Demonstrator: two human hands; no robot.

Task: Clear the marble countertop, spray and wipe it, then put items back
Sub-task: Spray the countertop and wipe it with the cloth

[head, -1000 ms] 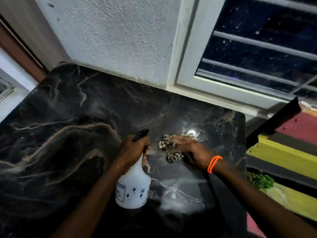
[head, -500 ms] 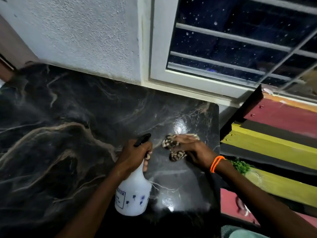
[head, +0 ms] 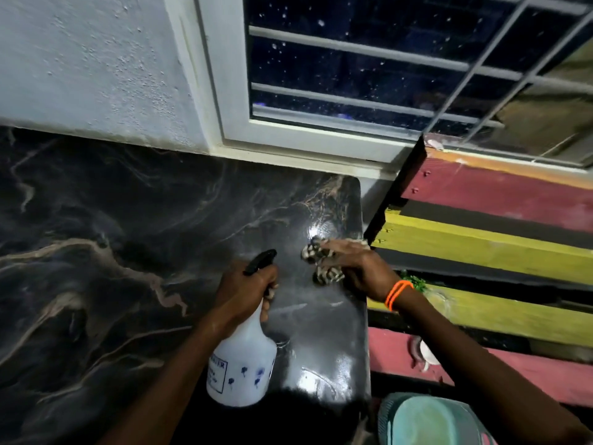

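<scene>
left hand [head: 245, 289] grips the neck of the spray bottle [head: 243, 361], likely light and slick when wet, while right hand [head: 359, 268] presses a soft, limp patterned cloth [head: 316, 255] under its fingers onto the marble countertop [head: 128, 252], near its right edge.

Partial "…ATER" on spray bottle [head: 241, 364] label

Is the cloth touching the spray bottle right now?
Apart. The head view shows bare dark countertop between the patterned cloth under the right hand and the spray bottle in the left hand.
</scene>
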